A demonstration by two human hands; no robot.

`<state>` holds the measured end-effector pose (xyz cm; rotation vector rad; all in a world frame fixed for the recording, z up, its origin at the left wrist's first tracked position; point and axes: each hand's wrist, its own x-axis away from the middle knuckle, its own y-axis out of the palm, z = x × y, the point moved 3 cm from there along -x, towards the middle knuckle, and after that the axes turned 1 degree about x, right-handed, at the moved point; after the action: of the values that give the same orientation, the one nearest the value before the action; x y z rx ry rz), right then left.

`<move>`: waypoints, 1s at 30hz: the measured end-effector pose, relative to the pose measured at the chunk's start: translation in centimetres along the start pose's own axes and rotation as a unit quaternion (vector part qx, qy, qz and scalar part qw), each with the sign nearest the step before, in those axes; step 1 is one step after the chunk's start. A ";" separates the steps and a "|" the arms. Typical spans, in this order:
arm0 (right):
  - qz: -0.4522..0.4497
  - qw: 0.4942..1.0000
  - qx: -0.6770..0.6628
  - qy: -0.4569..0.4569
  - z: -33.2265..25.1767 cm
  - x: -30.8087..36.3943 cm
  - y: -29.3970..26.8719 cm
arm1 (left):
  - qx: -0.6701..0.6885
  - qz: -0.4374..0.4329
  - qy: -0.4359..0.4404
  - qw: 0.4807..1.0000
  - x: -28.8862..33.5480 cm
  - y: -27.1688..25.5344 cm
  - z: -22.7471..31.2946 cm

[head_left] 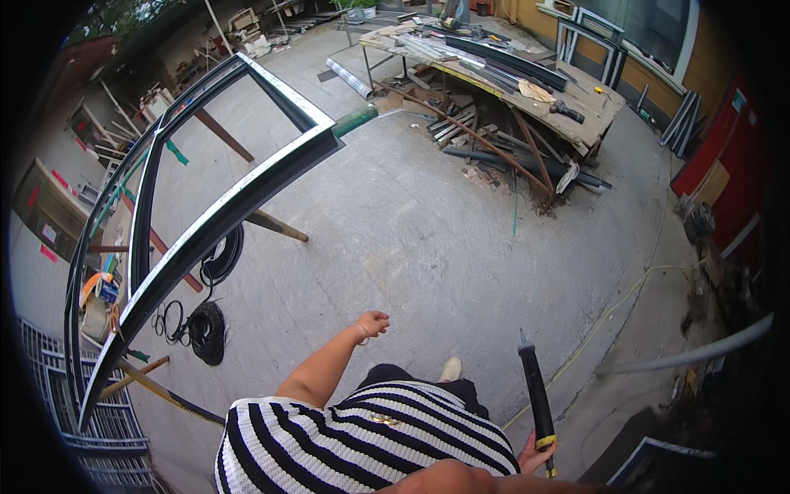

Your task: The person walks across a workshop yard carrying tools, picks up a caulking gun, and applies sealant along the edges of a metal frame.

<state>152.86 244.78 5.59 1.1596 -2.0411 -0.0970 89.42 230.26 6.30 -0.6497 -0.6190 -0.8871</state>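
My right hand (pixel 535 453) grips a long black tool (pixel 535 395) with a yellow band near its handle, pointed up and away from me at the lower right. My left hand (pixel 373 323) is a loose fist held out over the concrete floor, holding nothing and touching nothing. A large dark metal window frame (pixel 222 206) rests raised on supports to my left, its near corner well beyond the left hand. My black-and-white striped shirt fills the bottom centre.
Coiled black cable (pixel 206 329) lies under the frame. A cluttered wooden workbench (pixel 510 74) stands at the back with metal scrap (pixel 502 148) piled beneath. A yellow cord (pixel 609 309) runs across the floor at right. More frames lean against the far wall (pixel 592 41).
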 end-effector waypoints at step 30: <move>-0.513 0.736 0.413 -0.157 1.6 -1.8 35.8 | 0.500 -0.071 0.203 0.839 10.1 4.5 33.5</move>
<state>127.21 266.53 18.21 2.9193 -1.4027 0.1081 90.90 251.88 34.16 0.5329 -0.6463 -0.6764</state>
